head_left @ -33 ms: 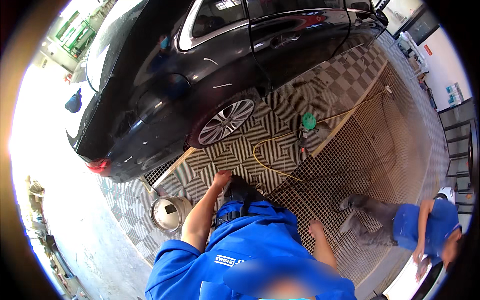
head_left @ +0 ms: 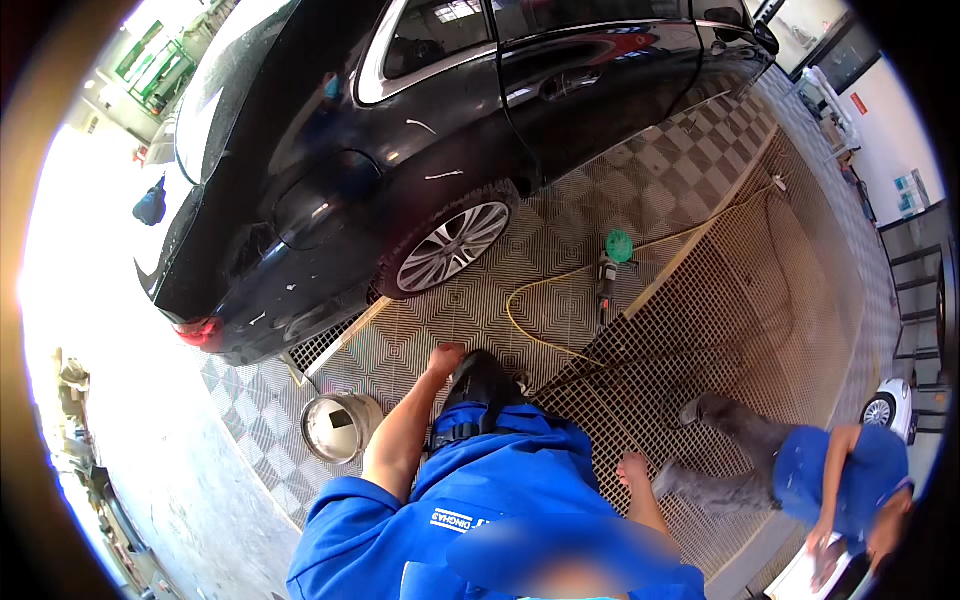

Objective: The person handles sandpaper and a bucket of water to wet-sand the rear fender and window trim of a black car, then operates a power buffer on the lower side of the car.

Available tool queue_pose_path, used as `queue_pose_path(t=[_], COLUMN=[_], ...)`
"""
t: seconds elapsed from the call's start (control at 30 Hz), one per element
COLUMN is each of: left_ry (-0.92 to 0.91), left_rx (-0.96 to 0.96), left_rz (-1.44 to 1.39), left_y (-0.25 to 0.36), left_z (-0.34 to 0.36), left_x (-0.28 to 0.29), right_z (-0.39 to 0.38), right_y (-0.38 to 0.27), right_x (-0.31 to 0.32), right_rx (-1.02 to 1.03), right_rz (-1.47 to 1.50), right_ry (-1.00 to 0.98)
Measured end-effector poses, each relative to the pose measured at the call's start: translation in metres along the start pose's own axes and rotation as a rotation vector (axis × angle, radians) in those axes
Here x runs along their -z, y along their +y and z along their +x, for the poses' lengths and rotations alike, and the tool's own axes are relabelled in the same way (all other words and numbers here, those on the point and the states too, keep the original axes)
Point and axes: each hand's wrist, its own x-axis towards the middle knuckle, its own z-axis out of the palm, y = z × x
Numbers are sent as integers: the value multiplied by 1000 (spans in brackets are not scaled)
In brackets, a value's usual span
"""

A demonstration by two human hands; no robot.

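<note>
My left hand [head_left: 447, 357] hangs beside my dark trousers, its fingers curled in a loose fist and no object visible in it. On the other side my right hand [head_left: 632, 468] hangs over the floor grating, fingers also curled, with nothing seen in it. Ahead stands a black car [head_left: 330, 200], its rear at the left. White streaks mark the panel above its silver rear wheel [head_left: 455, 247]. A polisher [head_left: 606, 280] with a green round pad lies on the floor mat, beside a yellow cord [head_left: 525, 325].
A metal bucket [head_left: 340, 427] stands left of my left arm. Brown floor grating [head_left: 740, 300] stretches to the right, with a cord across it. A co-worker in a blue shirt [head_left: 835, 475] bends over a white surface at the lower right. A white car [head_left: 890, 408] shows behind them.
The co-worker has shifted toward me and lower in the view, uncovering the white car's wheel. My right hand has moved slightly; my left hand stays nearly in place. The polisher has not moved.
</note>
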Motion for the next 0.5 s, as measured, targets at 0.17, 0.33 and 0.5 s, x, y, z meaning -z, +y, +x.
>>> queue_pose_path(t=[0.17, 0.33, 0.5], left_ry=[-74, -444, -333], left_rx=[13, -319, -277], left_rz=[417, 1451, 1277], left_y=[-49, -41, -55], left_z=[11, 30, 72], left_x=[29, 4, -26], right_z=[-12, -19, -37], right_y=[10, -40, -124], right_x=[-34, -58, -74], right_rx=[-120, 40, 409], right_rz=[173, -141, -551], right_ry=[27, -178, -243])
